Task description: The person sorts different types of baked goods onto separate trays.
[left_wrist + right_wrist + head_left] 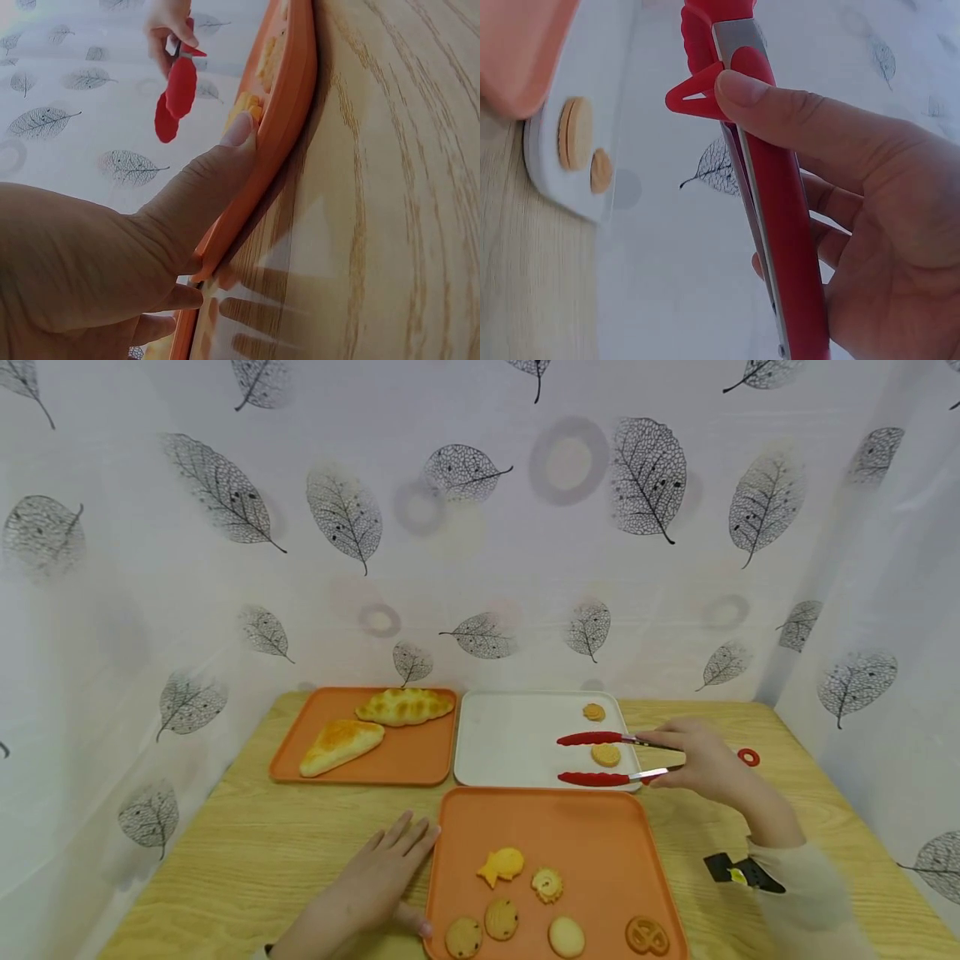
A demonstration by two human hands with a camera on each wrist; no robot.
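Observation:
My right hand (705, 764) grips red-handled tongs (780, 217), whose red scalloped tips stand apart over the white tray (517, 739). In the head view a round sandwich cookie (606, 755) shows between the tips; the right wrist view has it resting on the tray, apart from the tongs. A smaller swirled cookie (594, 712) lies behind it. My left hand (371, 889) is at the left side of the near orange tray (585, 822), fingers straight, thumb (217, 165) at its rim. That tray bears a fish-shaped cookie (501, 866), a pretzel (647, 935) and several other cookies.
At the back left, another orange tray (405, 768) carries a triangular bread (341, 746) and a long ridged bread (405, 706). It stands beside the white tray on the wooden table (300, 852). A leaf-patterned curtain (480, 560) rises around the table's back and sides.

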